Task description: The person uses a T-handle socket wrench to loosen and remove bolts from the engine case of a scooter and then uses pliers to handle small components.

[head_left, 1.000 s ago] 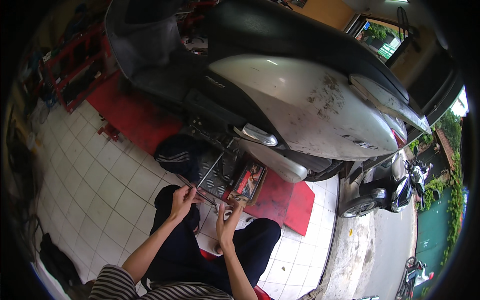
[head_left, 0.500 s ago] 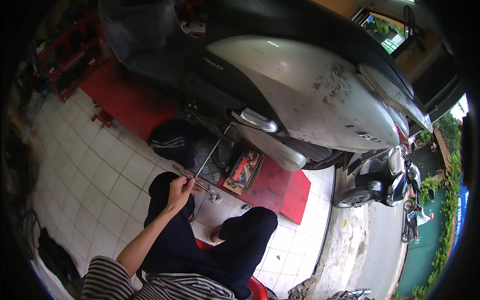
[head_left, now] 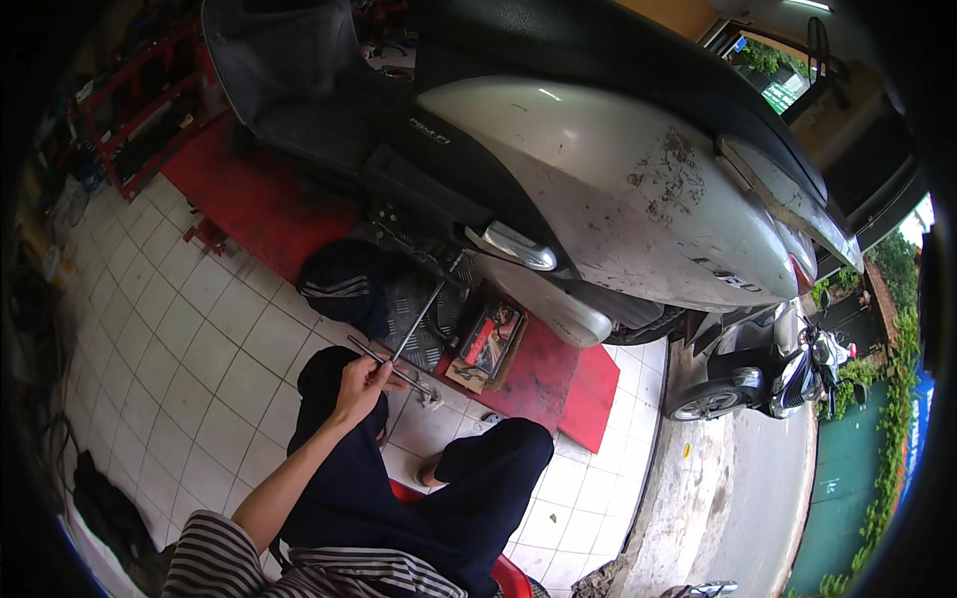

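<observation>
My left hand [head_left: 361, 392] is closed around the crossbar end of a metal T-handle wrench [head_left: 420, 319]. Its long shaft slants up and away from my fingers to the lower side of a silver and dark scooter [head_left: 618, 189]. The wrench's far tip is among dark parts near the silver footrest [head_left: 516, 245]; whether it sits on a bolt is too small to tell. A small whitish object [head_left: 432, 399] is by the crossbar's lower right end. My right hand is out of the picture.
The scooter stands on a red platform [head_left: 538, 374]. On it lies a box of parts [head_left: 488, 344], beside a dark cloth bundle with pale stripes [head_left: 349, 284]. A red rack [head_left: 140, 120] stands far left. Other motorbikes [head_left: 768, 369] are parked by the road at right.
The view has shifted slightly. My left hand keeps hold of the wrench at nearly the same place and angle.
</observation>
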`<action>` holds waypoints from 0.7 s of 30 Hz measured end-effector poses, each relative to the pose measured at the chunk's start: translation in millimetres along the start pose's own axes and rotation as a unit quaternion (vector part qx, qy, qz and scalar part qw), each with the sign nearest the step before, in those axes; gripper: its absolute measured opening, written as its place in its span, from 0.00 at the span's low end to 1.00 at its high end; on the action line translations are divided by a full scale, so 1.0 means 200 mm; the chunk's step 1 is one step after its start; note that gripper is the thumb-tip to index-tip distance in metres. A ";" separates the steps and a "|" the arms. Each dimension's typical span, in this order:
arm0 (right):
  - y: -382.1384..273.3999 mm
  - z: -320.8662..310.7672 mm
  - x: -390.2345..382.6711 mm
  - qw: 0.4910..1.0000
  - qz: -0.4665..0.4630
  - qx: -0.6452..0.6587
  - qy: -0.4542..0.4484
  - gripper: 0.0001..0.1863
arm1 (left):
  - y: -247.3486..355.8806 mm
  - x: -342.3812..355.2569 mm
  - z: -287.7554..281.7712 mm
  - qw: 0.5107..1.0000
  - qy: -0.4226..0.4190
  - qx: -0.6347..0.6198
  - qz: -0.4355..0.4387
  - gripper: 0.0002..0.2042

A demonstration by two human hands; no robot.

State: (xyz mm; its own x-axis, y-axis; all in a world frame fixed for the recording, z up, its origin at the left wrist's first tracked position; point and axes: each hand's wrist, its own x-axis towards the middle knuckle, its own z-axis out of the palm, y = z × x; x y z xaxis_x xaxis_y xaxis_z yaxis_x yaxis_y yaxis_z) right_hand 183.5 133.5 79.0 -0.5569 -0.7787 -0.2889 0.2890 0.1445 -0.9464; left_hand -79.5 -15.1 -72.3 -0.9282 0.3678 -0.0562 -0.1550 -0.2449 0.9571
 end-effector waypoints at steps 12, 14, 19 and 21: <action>0.37 -0.78 0.76 0.747 -0.204 0.185 0.606 0.15 | 0.06 -0.02 0.01 0.998 -0.005 0.059 0.017 0.12; 0.29 -0.78 0.82 0.718 -0.214 0.181 0.637 0.13 | 0.04 0.00 0.00 0.996 0.041 0.054 0.055 0.14; 0.10 -0.74 0.83 0.697 -0.151 0.010 0.701 0.10 | 0.05 -0.01 0.08 0.967 0.199 -0.002 0.159 0.24; 0.04 -0.74 0.82 0.695 -0.117 -0.052 0.707 0.09 | 0.05 -0.02 0.07 0.941 0.196 0.197 0.192 0.22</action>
State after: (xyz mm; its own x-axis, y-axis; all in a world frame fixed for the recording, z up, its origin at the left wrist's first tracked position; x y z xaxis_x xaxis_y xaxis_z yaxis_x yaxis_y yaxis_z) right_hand -20.7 97.9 1.8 -0.8094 0.5801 0.0914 0.0442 0.2154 -0.9755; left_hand -72.0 -7.6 -59.2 -0.9555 -0.0575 0.2894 0.2838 0.0881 0.9548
